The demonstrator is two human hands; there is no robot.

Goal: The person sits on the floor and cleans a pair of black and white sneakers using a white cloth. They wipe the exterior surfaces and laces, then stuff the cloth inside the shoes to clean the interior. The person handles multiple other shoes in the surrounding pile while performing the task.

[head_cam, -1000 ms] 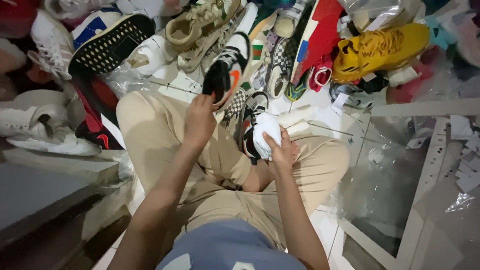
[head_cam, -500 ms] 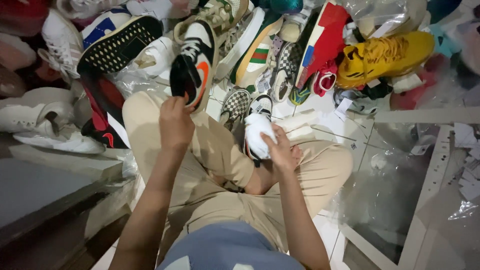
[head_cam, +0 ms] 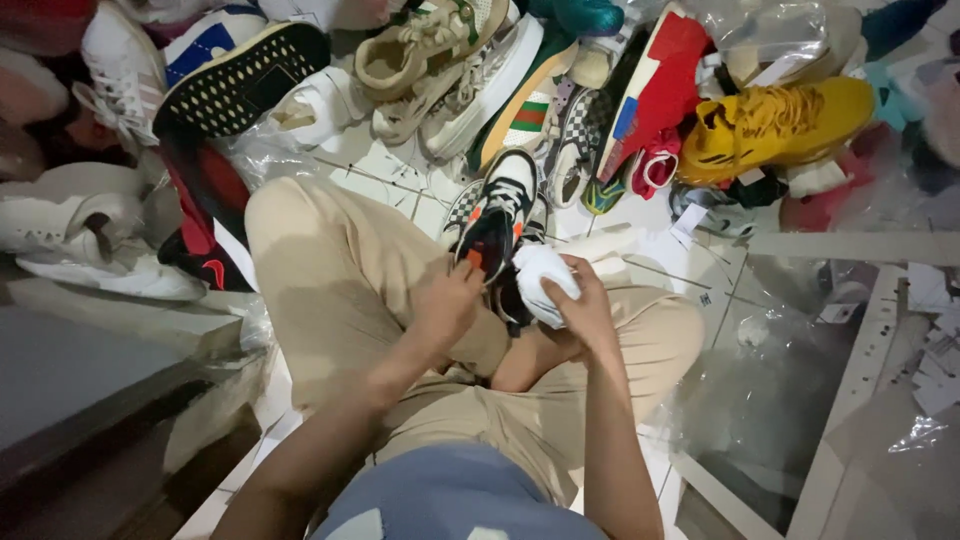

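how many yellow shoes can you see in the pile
1. The yellow shoe lies on its side at the upper right of the pile, beside the red-soled shoe. Others may be buried under the heap or the plastic wrapping.

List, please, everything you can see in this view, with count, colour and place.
Black sneaker: one, black and white with orange patches, held over the lap.
White wad: one, white, beside that sneaker.
Yellow sneaker: one, upper right of the pile.
Red-soled shoe: one, top centre.
Beige sneaker: one, top centre-left.
White sneakers: several, left edge.
Clear plastic bags: several, lower right.
Tiled floor: white.
Left hand: grips the black sneaker.
Right hand: holds the white wad.
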